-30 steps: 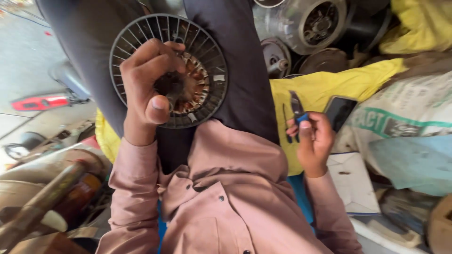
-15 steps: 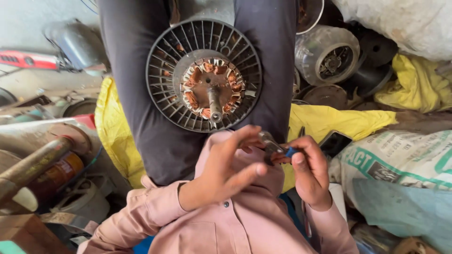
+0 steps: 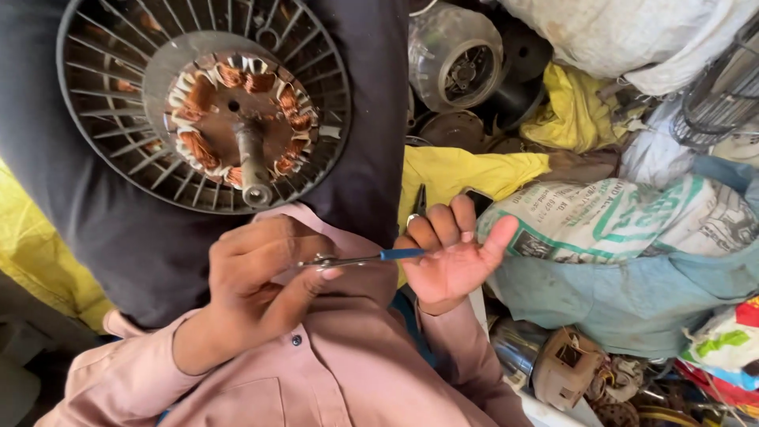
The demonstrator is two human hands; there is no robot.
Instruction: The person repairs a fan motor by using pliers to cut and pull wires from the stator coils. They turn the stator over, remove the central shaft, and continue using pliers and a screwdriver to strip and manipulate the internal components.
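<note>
we pinch the metal jaws of the small blue-handled pliers (image 3: 360,258) in our left hand (image 3: 261,285) while our right hand (image 3: 451,257) lies half open under its handle, below the fan motor (image 3: 209,107) in our lap; it looks light, stiff, best gripped by the handles.

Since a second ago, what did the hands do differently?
The left hand let go of the round black finned motor housing with copper windings and came down to pinch the metal end of the blue-handled pliers. The right hand, which gripped them upright, now has its fingers spread, the tool lying level across them. The housing stays on the dark-trousered lap.
</note>
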